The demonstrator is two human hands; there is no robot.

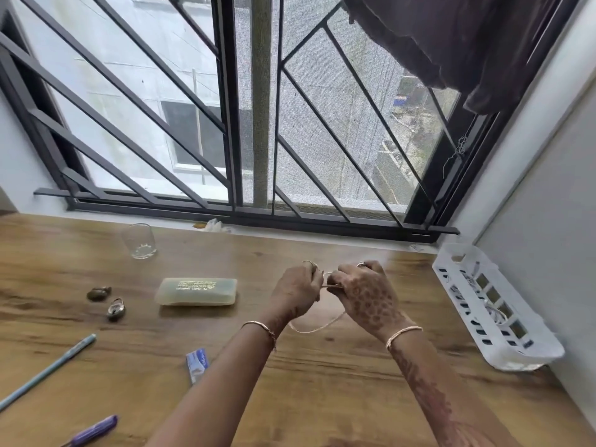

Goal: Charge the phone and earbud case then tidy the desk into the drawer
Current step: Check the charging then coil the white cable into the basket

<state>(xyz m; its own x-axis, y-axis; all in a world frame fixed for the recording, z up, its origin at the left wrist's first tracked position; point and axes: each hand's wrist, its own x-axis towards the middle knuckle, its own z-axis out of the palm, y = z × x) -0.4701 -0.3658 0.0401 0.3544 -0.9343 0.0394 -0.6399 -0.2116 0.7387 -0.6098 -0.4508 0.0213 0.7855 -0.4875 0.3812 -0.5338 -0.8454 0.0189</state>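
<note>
Both my hands are raised over the middle of the wooden desk (322, 398), close together. My left hand (298, 290) and my right hand (362, 291) each grip part of a thin pale cord (317, 329), which loops down between my wrists. The cord's ends are hidden in my fingers. No phone or earbud case is visible.
A translucent rectangular case (196, 291) lies left of my hands. Further left are a padlock (116, 309), a small dark lump (99, 293), a glass (139, 241), two pens (48, 371) (93, 430) and a small blue-white packet (197, 362). A white plastic basket (493, 308) stands along the right wall.
</note>
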